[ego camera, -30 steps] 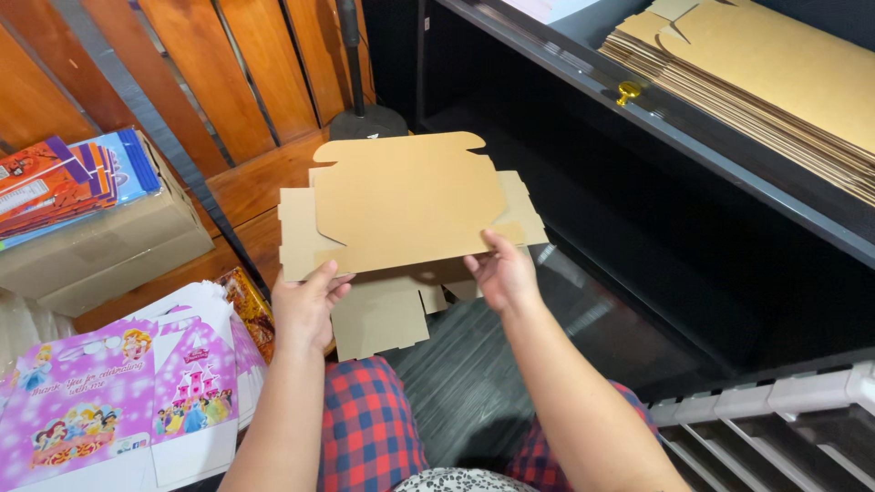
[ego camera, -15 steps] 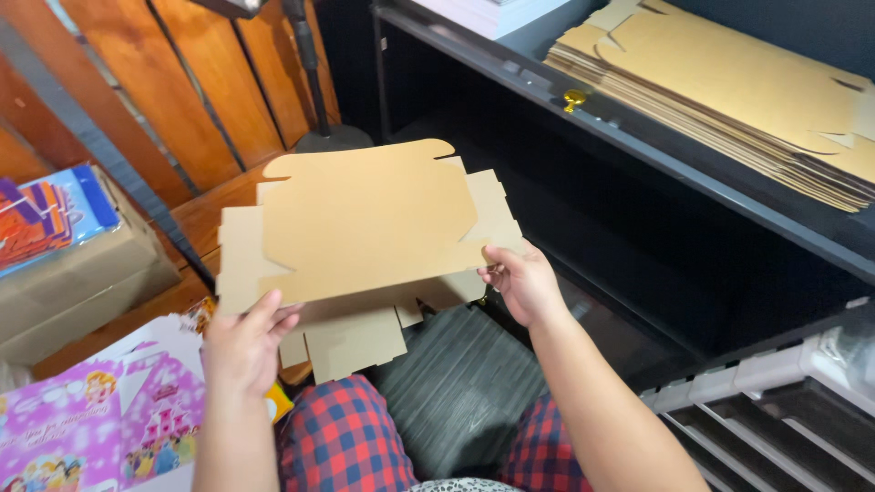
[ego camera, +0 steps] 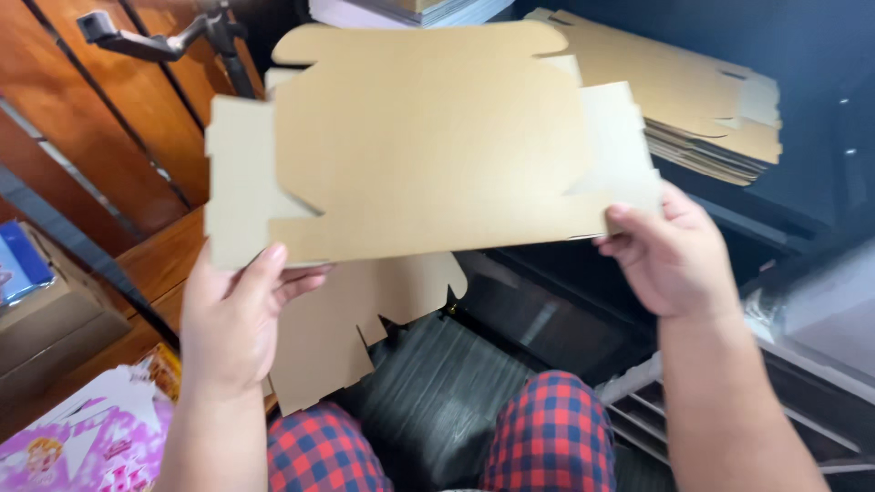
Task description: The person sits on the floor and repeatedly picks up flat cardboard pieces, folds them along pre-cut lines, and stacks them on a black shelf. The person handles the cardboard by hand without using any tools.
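Held: I see a flat brown cardboard blank [ego camera: 428, 146], level
Left hand [ego camera: 232, 314]: grips lower-left edge
Right hand [ego camera: 674, 260]: grips right edge
Behind: stack of blanks [ego camera: 702, 100] on shelf

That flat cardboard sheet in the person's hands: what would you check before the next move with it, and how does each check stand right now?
1. Left hand grips the cardboard sheet at its lower left edge, thumb on top: ok.
2. Right hand pinches the lower right corner: ok.
3. Sheet is fully unfolded, flaps spread flat: ok.
4. Sheet is held clear of the cardboard stack on the shelf behind: ok.
5. Lower flaps hang free above the lap, not caught: ok.
6. Creases undamaged: cannot tell, the picture is blurred.
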